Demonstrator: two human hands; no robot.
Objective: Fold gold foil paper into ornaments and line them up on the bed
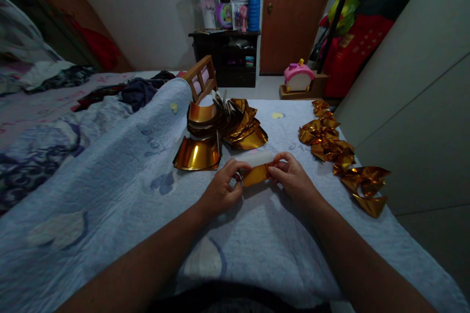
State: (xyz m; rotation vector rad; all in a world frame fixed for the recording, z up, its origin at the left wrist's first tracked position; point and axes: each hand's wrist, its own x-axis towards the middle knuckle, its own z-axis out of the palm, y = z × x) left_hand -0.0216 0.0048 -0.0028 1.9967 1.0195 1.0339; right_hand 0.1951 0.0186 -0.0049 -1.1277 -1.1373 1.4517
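Between my two hands, just above the light blue quilt point(264, 244), is a piece of gold foil paper point(256, 174) with a white back, curled over along its far side. My left hand point(225, 185) pinches its left end between thumb and fingers. At the other end, my right hand point(292, 176) grips it the same way. Beyond my left hand stands a fanned stack of curved gold foil sheets point(198, 153). Along the right edge lies a row of folded, crumpled gold foil pieces point(332, 149).
A wooden frame point(201, 76) rises behind the foil stack. Rumpled clothes point(135, 92) lie to the left. Past the far edge are a pink toy point(299, 78), a dark cabinet point(225, 58) and a brown door point(293, 19). A pale panel point(414, 122) borders the right side.
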